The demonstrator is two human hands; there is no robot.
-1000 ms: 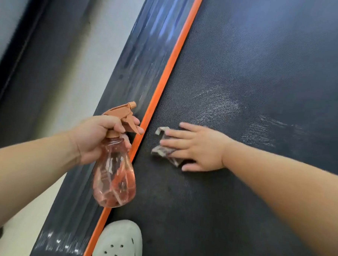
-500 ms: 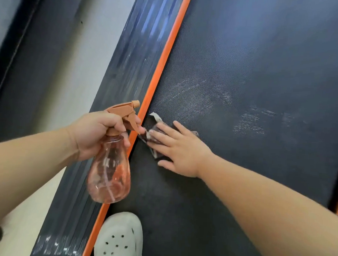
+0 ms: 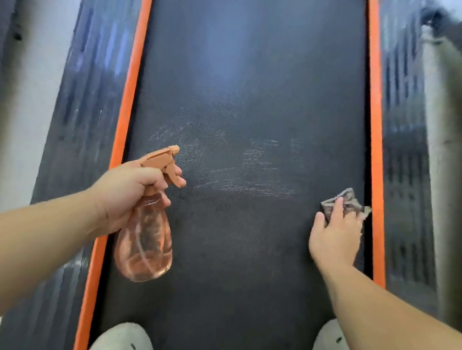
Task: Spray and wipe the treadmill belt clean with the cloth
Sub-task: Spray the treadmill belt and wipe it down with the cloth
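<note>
Dark, fine-textured treadmill belt [image 3: 249,96]: runs lengthwise up the view, with pale streaky smears [image 3: 254,170] across its middle. Small crumpled grey patterned cloth [image 3: 351,202]: lies on the belt at its right edge, just beside the right orange edge strip [image 3: 374,115]. Right hand [image 3: 334,237]: palm down, fingers straight and close together, pressing flat on the near part of the cloth. Translucent pink plastic spray bottle [image 3: 145,240] with tan trigger head: held above the belt's left side, nozzle pointing up the belt. Left hand [image 3: 128,194]: curled round the bottle's neck, one finger on the trigger. Left orange edge strip [image 3: 127,104]. Dark ribbed left side rail [image 3: 76,115] and right side rail [image 3: 400,155], outside the strips. Pale perforated left shoe [image 3: 123,339] and right shoe [image 3: 328,345]: at the near edge of the view.
</note>
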